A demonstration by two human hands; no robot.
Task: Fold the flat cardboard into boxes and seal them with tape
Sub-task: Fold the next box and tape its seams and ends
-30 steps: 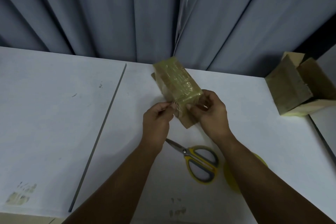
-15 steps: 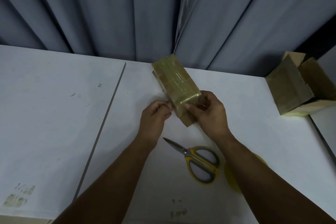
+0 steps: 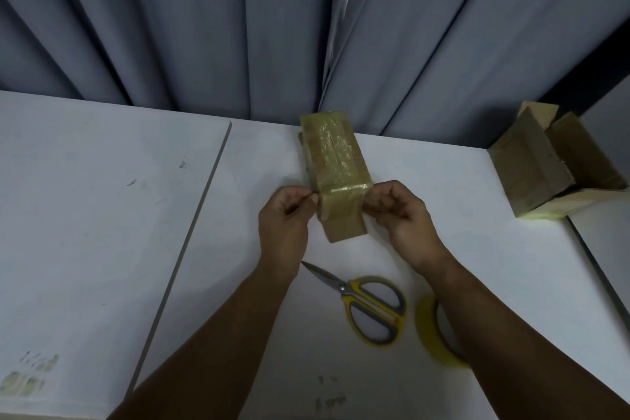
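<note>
nearest on the white tabletop point(image 3: 102, 232), a yellow tape roll point(image 3: 426, 334) lies partly under the right forearm, just beside yellow-handled scissors point(image 3: 373, 309). beyond them, mid-tabletop, the small cardboard box point(image 3: 335, 160) is between the hands: the left hand point(image 3: 283, 215) pinches one end of a tape strip point(image 3: 341, 196) wrapped across the box's near end, the right hand point(image 3: 402, 211), fingers curled, pinches the other, so sealing looks nearly finished and the next move likely calls for pressing both loose ends flat down the sides. farther right, a second box point(image 3: 545, 164) sits open near grey curtains point(image 3: 204, 27).
</note>
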